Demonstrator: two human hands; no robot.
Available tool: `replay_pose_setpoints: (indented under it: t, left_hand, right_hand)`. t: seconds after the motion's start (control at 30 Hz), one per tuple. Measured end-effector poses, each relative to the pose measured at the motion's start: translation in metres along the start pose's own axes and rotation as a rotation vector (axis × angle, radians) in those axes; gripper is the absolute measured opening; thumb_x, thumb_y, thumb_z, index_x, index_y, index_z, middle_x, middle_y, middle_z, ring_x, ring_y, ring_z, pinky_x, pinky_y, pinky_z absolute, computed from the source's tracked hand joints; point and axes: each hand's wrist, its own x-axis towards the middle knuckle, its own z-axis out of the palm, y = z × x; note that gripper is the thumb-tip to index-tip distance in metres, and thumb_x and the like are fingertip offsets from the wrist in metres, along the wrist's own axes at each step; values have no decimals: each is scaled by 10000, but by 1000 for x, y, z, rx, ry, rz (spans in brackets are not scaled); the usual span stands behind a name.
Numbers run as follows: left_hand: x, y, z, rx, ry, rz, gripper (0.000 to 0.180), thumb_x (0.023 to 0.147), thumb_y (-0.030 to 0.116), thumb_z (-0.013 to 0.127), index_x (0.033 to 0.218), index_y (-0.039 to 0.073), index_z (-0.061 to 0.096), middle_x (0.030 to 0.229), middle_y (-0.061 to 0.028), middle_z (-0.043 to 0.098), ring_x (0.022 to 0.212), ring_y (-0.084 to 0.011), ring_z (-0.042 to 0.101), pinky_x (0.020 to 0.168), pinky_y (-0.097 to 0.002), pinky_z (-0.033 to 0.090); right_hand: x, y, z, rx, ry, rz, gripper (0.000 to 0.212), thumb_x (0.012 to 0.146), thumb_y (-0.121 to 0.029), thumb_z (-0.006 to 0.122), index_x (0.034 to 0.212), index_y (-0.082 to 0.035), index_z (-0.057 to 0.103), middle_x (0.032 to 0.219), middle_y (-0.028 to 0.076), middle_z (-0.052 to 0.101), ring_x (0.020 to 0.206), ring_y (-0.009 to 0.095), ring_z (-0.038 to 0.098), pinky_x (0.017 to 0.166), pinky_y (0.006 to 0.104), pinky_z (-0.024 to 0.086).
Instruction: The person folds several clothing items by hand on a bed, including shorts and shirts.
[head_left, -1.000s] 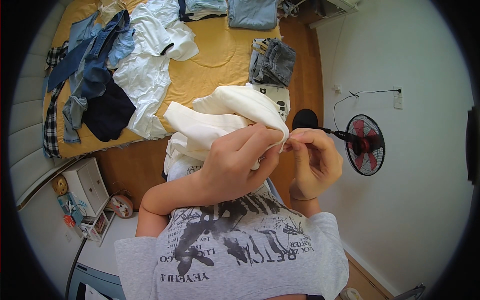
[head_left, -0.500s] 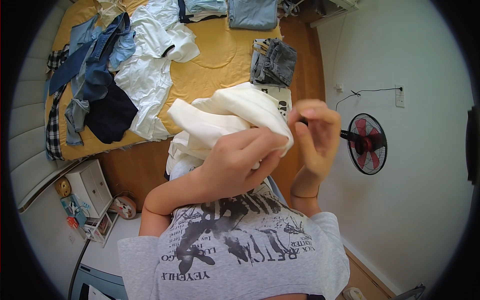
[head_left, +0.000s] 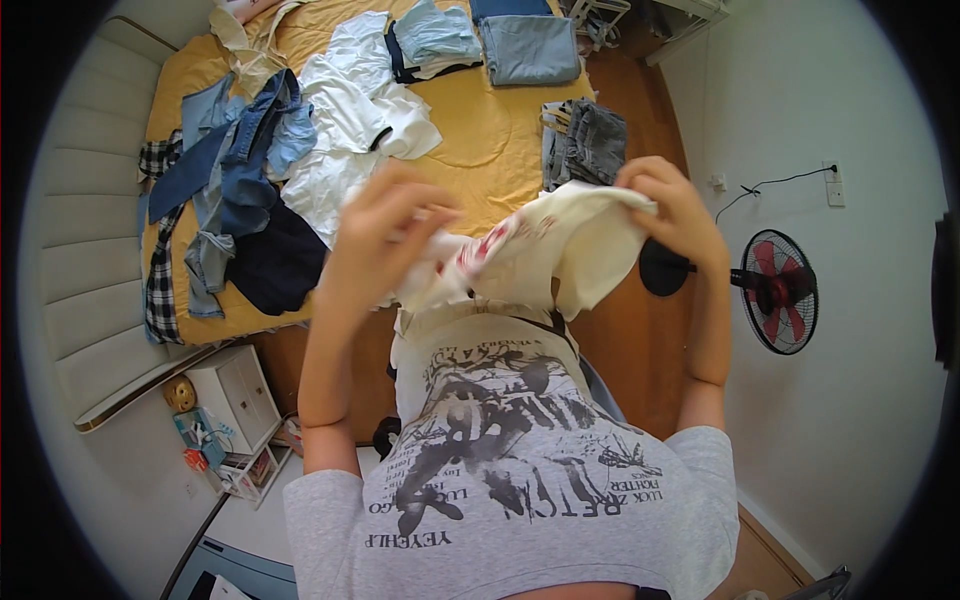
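A bedroom with a wooden floor, seen from above the person's grey printed T-shirt (head_left: 520,490). Just in front of the chest, both hands hold up a cream garment with a red print (head_left: 540,250), soft and crumpled, stretched loosely between them. The left hand (head_left: 375,235) has its fingers curled and pinching one bunched end; the right hand (head_left: 675,205) has its fingers closed over the other edge. The cloth is still rumpled, not yet flattened or folded, so the handling looks to be at an early stage. Beyond it lies the bed with a mustard-yellow sheet (head_left: 480,130), where a heap of denim and dark clothes (head_left: 240,190) and white shirts (head_left: 350,130) lie unsorted, while folded blue pieces (head_left: 525,45) sit at the far end. A red floor fan (head_left: 775,290) stands to the right
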Motion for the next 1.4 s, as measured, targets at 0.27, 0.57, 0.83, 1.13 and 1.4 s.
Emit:
replay_pose_setpoints:
  t: [0.27,0.57,0.83,1.13,1.4]
  left_hand:
    - [-98,-72,-45,285,-21,-235,107,753,112,577,683,37,546,636,-49,449,532,-143,427,485,-229,363]
    - [-277,-86,26,58,-151,-897,230,858,184,454,749,-18,456,641,-79,395,602,-162,422,556,-280,360]
    - [-298,-102,20,-372,-375,-1602,574,857,515,317,846,-8,554,543,-33,482,412,-122,397,383,-250,323]
    - [-278,-77,21,-272,-92,-1243,289,889,298,403,1006,41,467,719,-70,569,661,-166,547,515,-264,449]
    - [-263,-60,4,-226,-514,-1191,230,833,122,452,1032,11,479,736,-118,589,611,-116,545,451,-262,425]
  right_hand:
    - [-87,36,55,-260,-36,151,151,533,54,498,667,-6,459,807,99,528,794,300,474,669,355,392]
    - [-222,-9,197,436,-356,710,115,614,37,482,723,4,463,811,171,513,792,319,498,676,347,399]
    - [-227,1,179,124,-125,791,52,640,1,543,680,-26,523,719,110,490,725,280,492,647,340,412]
    - [-210,17,142,-297,129,995,60,707,-123,566,755,-125,601,731,56,569,695,247,557,581,358,444]
    - [-209,30,144,29,219,1080,112,787,-113,498,873,-112,569,614,105,605,482,205,590,479,307,450]
